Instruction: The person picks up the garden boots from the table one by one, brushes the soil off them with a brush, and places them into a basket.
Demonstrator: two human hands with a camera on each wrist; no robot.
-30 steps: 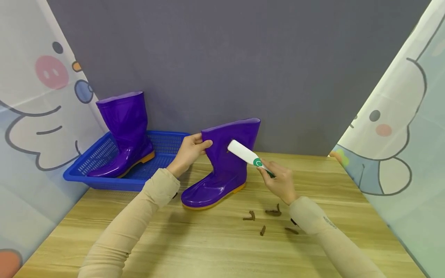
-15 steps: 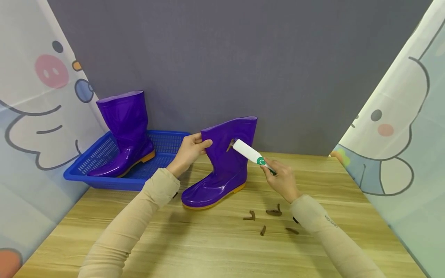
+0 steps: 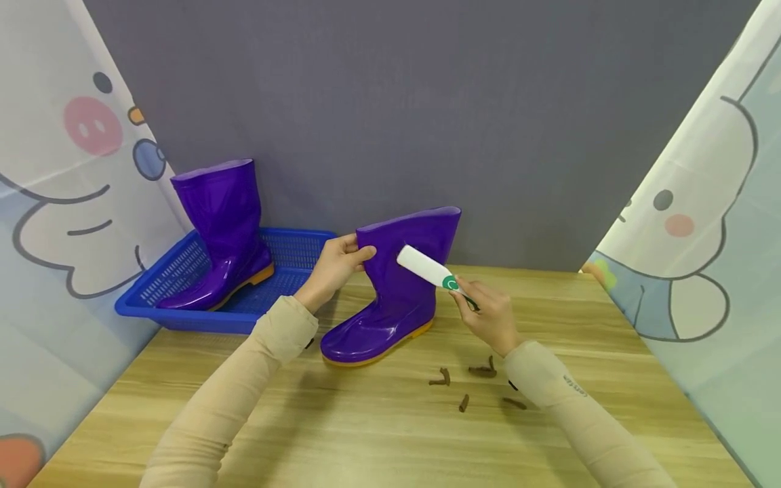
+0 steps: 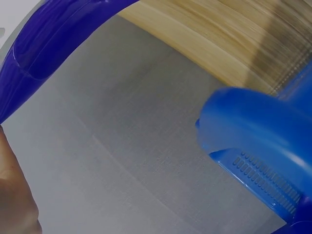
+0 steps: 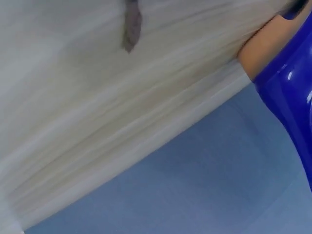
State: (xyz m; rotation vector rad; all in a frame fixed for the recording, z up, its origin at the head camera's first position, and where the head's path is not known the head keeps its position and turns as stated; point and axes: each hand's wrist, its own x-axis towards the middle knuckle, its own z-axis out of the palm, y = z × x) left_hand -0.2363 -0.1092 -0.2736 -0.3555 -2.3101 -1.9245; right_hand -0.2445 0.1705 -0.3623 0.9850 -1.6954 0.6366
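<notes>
A glossy purple rain boot [image 3: 403, 291] with an orange sole stands on the table, its shaft leaning to the right. My left hand [image 3: 334, 270] pinches the front edge of the shaft just below the opening, thumb on the near side. The handle of a white brush [image 3: 422, 266] with a green mark is in the grip of my right hand [image 3: 488, 315]. The brush head lies over the middle of the shaft, and its bristle side faces the boot, hidden. Part of the left hand [image 4: 17, 204] shows at the edge of the left wrist view, near the purple shaft [image 4: 63, 39].
On the left, a blue plastic basket [image 3: 293, 247] holds a second purple boot [image 3: 222, 224]. Several brown clumps, one of them a forked clump [image 3: 441, 377], lie on the wooden table [image 3: 366, 434] in front of the right hand. A grey panel [image 3: 390, 122] stands behind the table.
Half a second ago the brush was drawn back to the right, showing a brown clump on the shaft. Now the brush has returned leftward and that clump is out of sight; the shaft top has shifted right.
</notes>
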